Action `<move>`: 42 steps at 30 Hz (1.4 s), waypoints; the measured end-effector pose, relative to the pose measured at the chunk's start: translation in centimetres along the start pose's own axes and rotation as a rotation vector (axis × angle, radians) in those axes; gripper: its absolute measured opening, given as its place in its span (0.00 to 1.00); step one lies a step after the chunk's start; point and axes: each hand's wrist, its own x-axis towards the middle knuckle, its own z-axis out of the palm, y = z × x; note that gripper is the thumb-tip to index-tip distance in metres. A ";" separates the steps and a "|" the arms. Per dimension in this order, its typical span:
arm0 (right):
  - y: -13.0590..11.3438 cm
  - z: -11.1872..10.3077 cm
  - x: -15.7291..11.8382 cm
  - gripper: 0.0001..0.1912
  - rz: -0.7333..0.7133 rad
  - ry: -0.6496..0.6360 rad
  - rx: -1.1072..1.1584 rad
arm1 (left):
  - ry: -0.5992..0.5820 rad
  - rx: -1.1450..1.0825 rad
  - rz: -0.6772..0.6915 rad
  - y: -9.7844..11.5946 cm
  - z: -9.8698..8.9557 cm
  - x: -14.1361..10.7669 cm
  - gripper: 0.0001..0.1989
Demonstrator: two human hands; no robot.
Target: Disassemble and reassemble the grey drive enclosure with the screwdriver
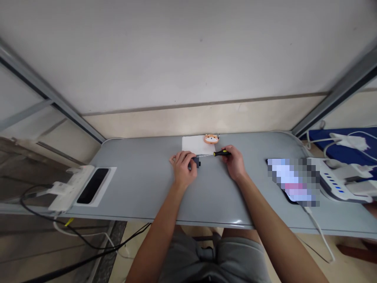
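Centrally on the smooth grey tabletop [141, 188], the left hand [185, 167] grips a small dark block-shaped object [197, 161], fingers curled over it. The right hand [234, 161] is closed around a black-and-yellow screwdriver [223, 153], its thin metal shaft reaching across to the object. Just beyond lie white paper sheets [193, 144] and an orange-and-white animal-faced item [211, 138]. A plain pale wall [188, 59] rises behind, between grey metal posts [67, 108]; white power strips [73, 184] sit toward both ends.

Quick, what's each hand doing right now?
Left hand: closed on a small dark block.
Right hand: gripping a black-and-yellow screwdriver.
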 end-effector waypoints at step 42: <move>-1.0 -1.1 0.8 0.14 0.158 0.197 0.541 | -0.338 -0.618 -0.384 -2.1 1.3 -0.2 0.10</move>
